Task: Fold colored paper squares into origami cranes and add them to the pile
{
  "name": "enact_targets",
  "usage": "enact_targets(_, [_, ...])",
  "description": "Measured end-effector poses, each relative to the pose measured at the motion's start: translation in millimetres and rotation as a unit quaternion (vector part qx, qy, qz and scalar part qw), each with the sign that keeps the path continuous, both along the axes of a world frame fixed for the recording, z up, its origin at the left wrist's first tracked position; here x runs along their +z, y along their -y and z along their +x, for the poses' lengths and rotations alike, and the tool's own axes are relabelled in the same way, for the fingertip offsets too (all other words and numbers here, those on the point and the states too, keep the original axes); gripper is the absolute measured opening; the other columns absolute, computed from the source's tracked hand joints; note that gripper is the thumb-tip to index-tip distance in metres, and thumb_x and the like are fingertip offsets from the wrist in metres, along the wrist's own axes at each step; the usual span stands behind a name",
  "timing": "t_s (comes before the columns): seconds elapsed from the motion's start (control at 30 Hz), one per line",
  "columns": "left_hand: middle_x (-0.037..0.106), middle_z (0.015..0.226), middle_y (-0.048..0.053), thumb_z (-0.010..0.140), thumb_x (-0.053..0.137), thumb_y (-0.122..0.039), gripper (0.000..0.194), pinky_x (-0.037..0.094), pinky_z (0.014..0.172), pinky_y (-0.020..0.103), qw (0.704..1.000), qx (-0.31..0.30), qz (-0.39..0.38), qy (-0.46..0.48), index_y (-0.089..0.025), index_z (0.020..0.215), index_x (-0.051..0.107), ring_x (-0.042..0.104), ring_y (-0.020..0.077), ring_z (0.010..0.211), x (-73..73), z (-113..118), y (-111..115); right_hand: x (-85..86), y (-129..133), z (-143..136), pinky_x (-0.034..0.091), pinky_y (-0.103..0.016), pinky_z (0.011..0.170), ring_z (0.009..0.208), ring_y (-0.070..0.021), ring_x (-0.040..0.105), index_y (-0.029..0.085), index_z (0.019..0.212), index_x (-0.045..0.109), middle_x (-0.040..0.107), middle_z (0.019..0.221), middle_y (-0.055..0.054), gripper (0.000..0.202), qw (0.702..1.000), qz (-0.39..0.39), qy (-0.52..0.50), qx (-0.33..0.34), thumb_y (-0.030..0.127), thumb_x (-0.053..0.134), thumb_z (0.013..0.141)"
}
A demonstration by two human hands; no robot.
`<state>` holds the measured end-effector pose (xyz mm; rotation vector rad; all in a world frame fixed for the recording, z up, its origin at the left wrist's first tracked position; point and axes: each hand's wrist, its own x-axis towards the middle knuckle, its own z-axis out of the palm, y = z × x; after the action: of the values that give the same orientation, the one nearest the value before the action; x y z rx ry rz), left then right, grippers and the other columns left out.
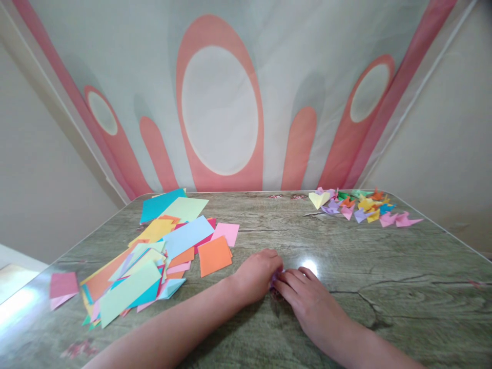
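Note:
Close together near the front middle of the table, my left hand (257, 277) and my right hand (305, 292) meet around a small piece of purple paper (274, 278). Fingers of both hands are closed on it. Most of the paper is hidden behind them, so its folded shape does not show clearly. The hands rest low, at or just above the wood-grain tabletop (384, 261).
Loose coloured paper sheets (130, 292) lie in an untidy pile on the left, with an orange square (215, 255) at its right edge. A pink piece (63, 289) lies farther left. Several folded paper figures (361, 207) cluster at the back right. A printed backdrop (219, 113) hangs behind.

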<state>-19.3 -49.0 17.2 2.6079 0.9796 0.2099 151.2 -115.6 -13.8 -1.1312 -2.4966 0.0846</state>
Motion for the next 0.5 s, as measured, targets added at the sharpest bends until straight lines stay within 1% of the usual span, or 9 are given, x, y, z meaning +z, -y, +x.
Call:
enact_targets(0.1, [0.058, 0.090, 0.005, 0.080, 0.049, -0.008, 0.015, 0.044, 0.077, 0.026, 1.000, -0.008, 0.009, 0.006, -0.016, 0.088, 0.057, 0.054, 0.0173, 0.086, 4.1, -2.7, 5.2, 1.7, -0.1, -0.1, 0.036, -0.040, 0.087, 0.096, -0.0218, 0.053, 0.020, 0.104, 0.061, 0.062, 0.107, -0.006, 0.017, 1.000, 0.013, 0.016, 0.007, 0.013, 0.052, 0.091])
enact_targets(0.2, [0.059, 0.096, 0.006, 0.085, 0.045, -0.011, 0.018, 0.042, 0.083, 0.029, 1.000, -0.010, 0.012, 0.021, -0.017, 0.097, 0.057, 0.054, 0.0182, 0.092, 5.6, -7.5, 10.3, 4.2, -0.8, 0.8, 0.036, -0.038, 0.083, 0.093, -0.0211, 0.054, 0.021, 0.103, 0.062, 0.063, 0.102, -0.005, 0.015, 1.000, 0.014, 0.020, 0.013, 0.016, 0.053, 0.091])
enact_targets(0.33, [0.058, 0.107, 0.005, 0.088, 0.049, -0.018, 0.019, 0.040, 0.085, 0.031, 1.000, 0.008, 0.026, 0.008, -0.020, 0.105, 0.056, 0.053, 0.0201, 0.101, 3.3, -14.6, 15.9, 5.5, -1.0, 3.3, 0.036, -0.036, 0.080, 0.090, -0.0201, 0.054, 0.023, 0.107, 0.062, 0.064, 0.095, -0.003, 0.019, 1.000, -0.005, 0.009, 0.010, 0.017, 0.055, 0.091])
enact_targets(0.5, [0.058, 0.113, 0.003, 0.088, 0.055, -0.026, 0.026, 0.037, 0.089, 0.032, 0.999, 0.015, 0.038, 0.003, -0.024, 0.114, 0.054, 0.051, 0.0203, 0.107, 0.7, -20.6, 18.8, 4.0, -2.5, 6.5, 0.035, -0.035, 0.079, 0.086, -0.0193, 0.054, 0.021, 0.099, 0.064, 0.064, 0.091, -0.002, 0.015, 1.000, -0.015, 0.026, 0.000, 0.014, 0.056, 0.089])
